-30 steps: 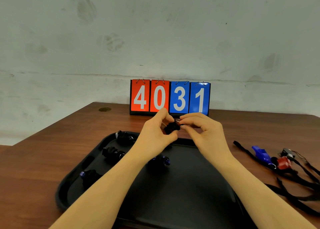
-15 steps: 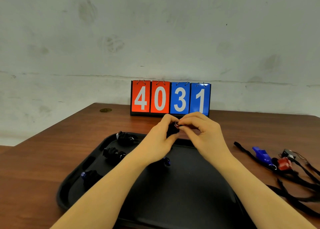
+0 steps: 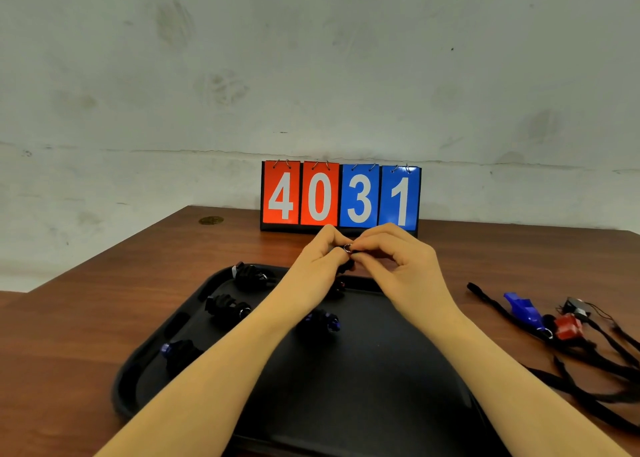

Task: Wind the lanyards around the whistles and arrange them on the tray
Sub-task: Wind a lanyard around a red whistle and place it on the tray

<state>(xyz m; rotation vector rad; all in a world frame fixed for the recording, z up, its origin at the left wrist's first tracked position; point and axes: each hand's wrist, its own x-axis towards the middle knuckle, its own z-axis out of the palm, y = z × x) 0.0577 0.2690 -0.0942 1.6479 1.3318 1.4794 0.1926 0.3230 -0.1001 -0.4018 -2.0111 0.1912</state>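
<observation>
Your left hand (image 3: 320,261) and right hand (image 3: 398,264) meet fingertip to fingertip above the far edge of the tray (image 3: 363,387). Between them you pinch a small black whistle (image 3: 347,266) wound in its cord; its metal ring (image 3: 347,247) shows just where the thumbs and forefingers close together. Both hands have their fingers curled tight on it, and it hangs clear of the tray.

On the tray you can count four wound bundles: one (image 3: 251,274) at the far left corner, one (image 3: 227,307) nearer you along the left side, one (image 3: 180,351) nearer still, and one (image 3: 322,321) toward the middle, partly behind your left forearm. A small dark thing just under your hands is too hidden to tell.

To the right of the tray, on the bare wood, three unwound whistles lie close together: a blue one (image 3: 524,309), a red one (image 3: 568,326) and a dark grey one (image 3: 576,306), their black lanyards (image 3: 588,370) tangled and trailing toward you.

The tray sits on a brown wooden table (image 3: 86,335). Beyond the tray, at the table's far edge, a flip scoreboard (image 3: 341,197) reads 4031, two red cards and two blue. Behind it stands a pale, stained wall (image 3: 311,58).
</observation>
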